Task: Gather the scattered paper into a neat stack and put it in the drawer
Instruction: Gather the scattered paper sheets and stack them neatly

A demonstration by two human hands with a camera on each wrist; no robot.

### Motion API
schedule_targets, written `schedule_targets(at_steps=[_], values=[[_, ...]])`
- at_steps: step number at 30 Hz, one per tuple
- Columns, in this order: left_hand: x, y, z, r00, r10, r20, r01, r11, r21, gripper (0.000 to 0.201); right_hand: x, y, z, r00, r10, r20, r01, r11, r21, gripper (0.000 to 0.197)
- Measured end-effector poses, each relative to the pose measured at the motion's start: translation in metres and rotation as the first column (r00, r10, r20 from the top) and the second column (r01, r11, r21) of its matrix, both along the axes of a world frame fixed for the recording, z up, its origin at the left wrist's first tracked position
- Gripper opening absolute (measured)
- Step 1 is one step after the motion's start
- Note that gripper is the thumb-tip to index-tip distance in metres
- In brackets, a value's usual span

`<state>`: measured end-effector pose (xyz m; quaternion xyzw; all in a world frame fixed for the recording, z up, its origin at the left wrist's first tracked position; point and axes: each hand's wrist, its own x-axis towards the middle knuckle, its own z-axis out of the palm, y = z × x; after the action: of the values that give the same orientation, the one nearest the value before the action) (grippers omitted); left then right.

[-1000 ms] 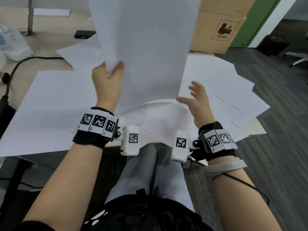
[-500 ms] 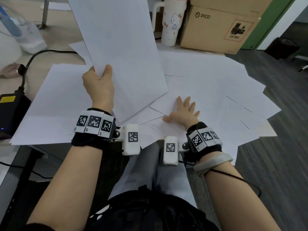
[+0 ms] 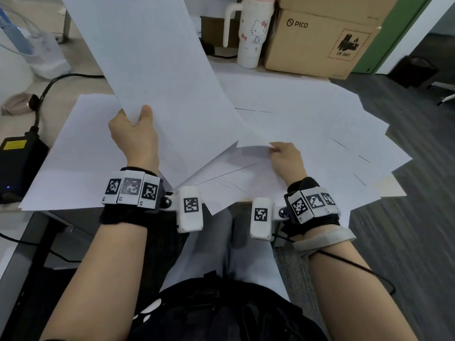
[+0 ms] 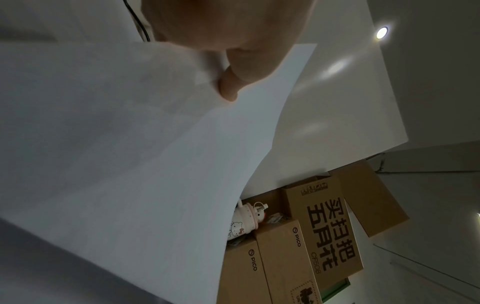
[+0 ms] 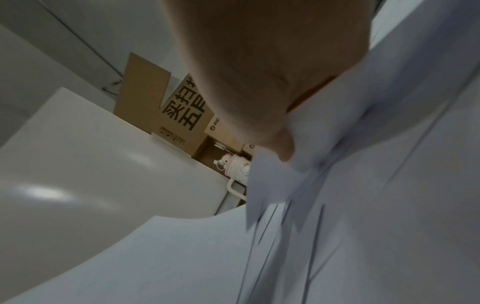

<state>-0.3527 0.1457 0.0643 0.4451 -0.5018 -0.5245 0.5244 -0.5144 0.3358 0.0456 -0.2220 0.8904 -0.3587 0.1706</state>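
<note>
A: Where is the paper?

B: Most of it lies fanned over the worktop [image 3: 384, 193] as overlapping white sheets [image 3: 320, 114], some hanging past the near edge. A raised bundle of sheets [image 3: 152, 57] stands tilted above the left part of the spread, its lower edge touching the loose ones.

A: What holds that bundle?

B: The left hand [image 3: 134, 134] pinches its lower left corner, thumb on the front face and fingers behind. The left wrist view shows the thumb [image 4: 228, 86] pressed on the sheet's edge.

A: And the other hand?

B: The right hand [image 3: 286, 159] has its fingers curled on the near corner of one loose sheet [image 3: 253, 141], lifted slightly off those below. In the right wrist view the thumb [image 5: 284, 152] lies on that corner, though the picture is blurred there.

A: What stands around the paper?

B: At the far edge, a white tumbler [image 3: 253, 35] with a handle and a cartoon cat, just beside a cardboard box [image 3: 320, 43] marked PICO. To the left, a black power brick [image 3: 19, 163] with a yellow label, its cable [image 3: 49, 87] running away from the person. The drawer is not in sight.
</note>
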Motion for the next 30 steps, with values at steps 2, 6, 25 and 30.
schedule_targets(at_steps=[2, 6, 25, 30], values=[[0.004, -0.005, 0.0, 0.999, 0.034, 0.03, -0.034, 0.999, 0.0, 0.02, -0.001, 0.005, 0.006, 0.992, -0.096, -0.08, 0.091, 0.993, -0.069, 0.036], [0.008, -0.008, 0.001, 0.995, 0.03, 0.091, -0.03, 1.0, -0.002, 0.012, -0.002, 0.016, 0.021, 0.952, -0.25, -0.179, 0.212, 0.955, -0.207, 0.025], [-0.01, 0.061, -0.021, 0.66, -0.667, 0.347, 0.545, 0.742, 0.39, 0.023, 0.041, 0.057, 0.088, 0.83, -0.093, -0.55, -0.237, 0.834, -0.498, 0.047], [-0.003, 0.064, -0.027, 0.686, -0.688, 0.239, 0.542, 0.701, 0.463, 0.026, 0.06, 0.058, 0.061, 0.912, 0.215, -0.348, -0.344, 0.863, -0.369, 0.056]])
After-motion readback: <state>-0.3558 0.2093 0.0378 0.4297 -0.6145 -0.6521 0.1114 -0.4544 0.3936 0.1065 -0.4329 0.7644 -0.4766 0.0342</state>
